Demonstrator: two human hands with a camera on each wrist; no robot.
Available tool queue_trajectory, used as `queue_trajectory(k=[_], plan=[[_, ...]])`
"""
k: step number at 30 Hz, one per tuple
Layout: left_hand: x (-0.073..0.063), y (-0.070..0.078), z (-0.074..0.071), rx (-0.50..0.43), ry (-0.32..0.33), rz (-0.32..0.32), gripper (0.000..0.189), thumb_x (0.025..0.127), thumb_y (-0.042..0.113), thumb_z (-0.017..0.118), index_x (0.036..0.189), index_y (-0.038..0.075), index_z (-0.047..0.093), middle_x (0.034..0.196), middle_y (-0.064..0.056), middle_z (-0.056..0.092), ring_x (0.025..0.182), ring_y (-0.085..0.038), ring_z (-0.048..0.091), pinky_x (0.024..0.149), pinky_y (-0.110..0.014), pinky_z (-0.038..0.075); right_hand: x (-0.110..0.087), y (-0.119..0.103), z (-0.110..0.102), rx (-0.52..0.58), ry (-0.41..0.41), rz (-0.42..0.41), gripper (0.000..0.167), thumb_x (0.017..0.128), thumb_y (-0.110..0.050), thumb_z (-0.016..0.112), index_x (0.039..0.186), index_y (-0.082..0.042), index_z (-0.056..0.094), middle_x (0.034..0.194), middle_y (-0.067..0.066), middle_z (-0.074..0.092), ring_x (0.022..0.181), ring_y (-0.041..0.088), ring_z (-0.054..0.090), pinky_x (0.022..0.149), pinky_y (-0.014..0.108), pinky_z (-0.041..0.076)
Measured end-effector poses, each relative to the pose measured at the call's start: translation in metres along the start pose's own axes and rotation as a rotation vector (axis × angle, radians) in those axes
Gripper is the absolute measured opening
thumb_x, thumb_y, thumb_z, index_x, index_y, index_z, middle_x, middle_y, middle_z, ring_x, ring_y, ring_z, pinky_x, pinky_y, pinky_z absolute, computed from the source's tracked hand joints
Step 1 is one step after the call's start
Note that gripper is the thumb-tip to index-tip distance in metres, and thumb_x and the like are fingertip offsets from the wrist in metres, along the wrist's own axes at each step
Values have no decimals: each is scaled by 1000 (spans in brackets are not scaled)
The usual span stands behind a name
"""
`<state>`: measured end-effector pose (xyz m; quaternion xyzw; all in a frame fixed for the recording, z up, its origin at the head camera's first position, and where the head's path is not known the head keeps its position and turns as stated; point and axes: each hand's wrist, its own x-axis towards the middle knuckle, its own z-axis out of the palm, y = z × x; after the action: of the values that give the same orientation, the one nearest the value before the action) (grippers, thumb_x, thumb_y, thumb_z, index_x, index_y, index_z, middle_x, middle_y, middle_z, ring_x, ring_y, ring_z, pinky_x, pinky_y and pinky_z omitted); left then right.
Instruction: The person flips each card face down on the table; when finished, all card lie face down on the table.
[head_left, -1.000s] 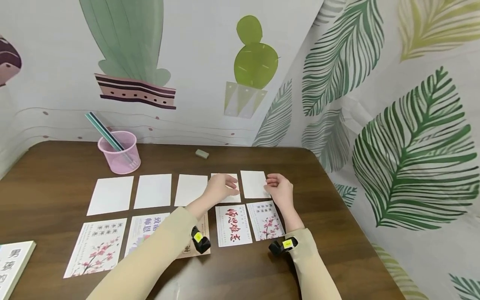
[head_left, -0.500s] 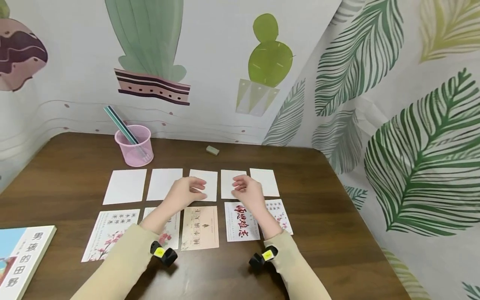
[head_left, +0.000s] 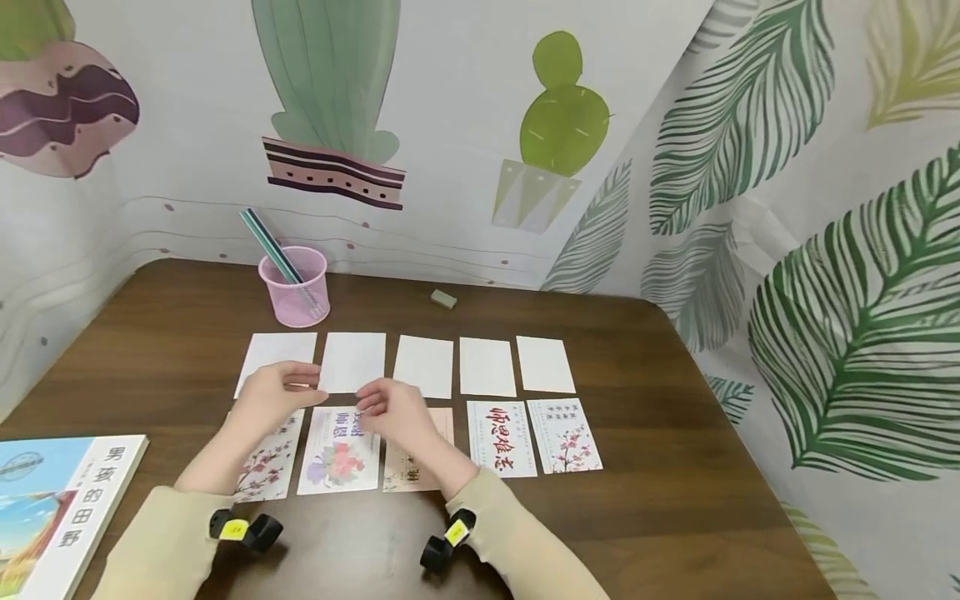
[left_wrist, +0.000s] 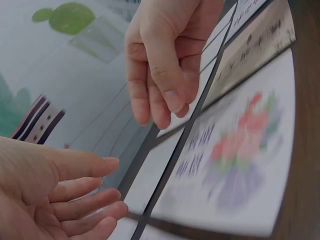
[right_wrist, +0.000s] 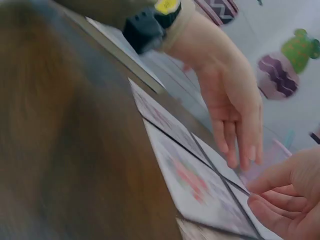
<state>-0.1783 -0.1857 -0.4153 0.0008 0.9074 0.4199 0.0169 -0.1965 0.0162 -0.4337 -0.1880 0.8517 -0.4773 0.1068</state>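
Note:
My left hand (head_left: 262, 404) hovers over the leftmost blank white card (head_left: 279, 350) and a blossom-print card (head_left: 270, 467) below it. Its fingers are loosely bent and hold nothing, as the left wrist view shows. Just right of it, my right hand (head_left: 401, 412) hangs between the second blank card (head_left: 352, 362) and a tan printed card (head_left: 411, 475), likewise holding nothing. Between the hands lies a card with a flower bouquet (head_left: 339, 462). Farther right are a card with red characters (head_left: 502, 446) and another blossom card (head_left: 564, 437). The printed cards form the near row, blank ones the far row.
A pink mesh cup (head_left: 296, 292) with several pencils (head_left: 273, 246) stands at the back left, and a small eraser (head_left: 443, 298) lies behind the cards. At the left edge is a book (head_left: 67, 508). Patterned cloth (head_left: 450, 167) covers the wall behind the wooden table (head_left: 660, 500).
Both hands have moved left along the rows, from the right-end cards to the left-end ones, and come closer together. The head view has turned left. The cards appear to stay in place.

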Motion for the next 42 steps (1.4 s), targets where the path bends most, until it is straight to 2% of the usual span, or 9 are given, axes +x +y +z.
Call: queue_trajectory(k=[4, 10, 12, 16, 20, 28, 34, 38, 42], plan=[[-7, -13, -14, 32, 23, -65, 51, 88, 24, 70, 125, -8, 58, 118, -28, 66, 111, -45, 62, 86, -52, 53, -2, -8, 19, 7, -61, 2, 30, 77, 1, 77, 106, -2, 69, 95, 6, 75, 78, 3, 68, 68, 10, 51], [-19, -28, -34, 45, 38, -189, 56, 92, 31, 65, 131, -9, 54, 125, -32, 59, 119, -52, 51, 87, -59, 47, -2, -21, 34, 12, -88, -29, 34, 76, 3, 76, 109, -1, 69, 102, 7, 75, 85, 7, 70, 73, 9, 51], [-23, -34, -39, 40, 21, -235, 60, 93, 35, 64, 133, -9, 52, 128, -34, 56, 121, -53, 47, 89, -62, 45, -2, -26, 37, -46, -78, -43, 36, 77, 1, 77, 112, -4, 69, 105, 5, 74, 90, 6, 69, 77, 9, 50], [-30, -41, -45, 34, -6, -289, 65, 93, 40, 62, 134, -9, 50, 131, -34, 54, 123, -54, 44, 92, -63, 43, 2, -33, 43, -235, -46, -59, 42, 77, -7, 79, 117, -11, 68, 112, -2, 72, 101, 4, 65, 87, 12, 49], [-35, -45, -47, 31, -10, -314, 66, 92, 41, 63, 133, -9, 51, 131, -34, 53, 123, -53, 44, 92, -63, 43, 6, -37, 51, -380, -57, -66, 47, 78, -15, 82, 122, -16, 66, 118, -8, 70, 105, 2, 64, 90, 12, 47], [-38, -47, -51, -1, -14, -346, 65, 92, 39, 63, 134, -9, 50, 133, -35, 51, 123, -52, 45, 92, -62, 45, 7, -40, 66, -508, -104, -110, 58, 74, -27, 86, 127, -20, 64, 123, -12, 67, 115, 7, 61, 94, 16, 47], [-40, -49, -53, -26, -9, -338, 64, 93, 37, 63, 134, -10, 50, 133, -34, 51, 123, -51, 45, 92, -61, 45, 8, -39, 70, -540, -118, -132, 61, 73, -26, 87, 128, -18, 63, 125, -10, 66, 116, 8, 60, 96, 16, 46], [-41, -52, -54, -50, 4, -337, 65, 93, 38, 64, 136, -9, 49, 138, -34, 49, 122, -49, 46, 91, -56, 46, 8, -39, 72, -544, -119, -142, 62, 73, -25, 87, 129, -17, 63, 127, -9, 66, 117, 9, 60, 97, 16, 46], [-42, -58, -54, -129, 7, -349, 66, 93, 38, 63, 138, -8, 47, 141, -33, 45, 122, -44, 50, 93, -47, 51, 8, -40, 75, -544, -120, -154, 62, 73, -24, 87, 130, -16, 62, 127, -8, 66, 117, 10, 60, 97, 16, 46]])
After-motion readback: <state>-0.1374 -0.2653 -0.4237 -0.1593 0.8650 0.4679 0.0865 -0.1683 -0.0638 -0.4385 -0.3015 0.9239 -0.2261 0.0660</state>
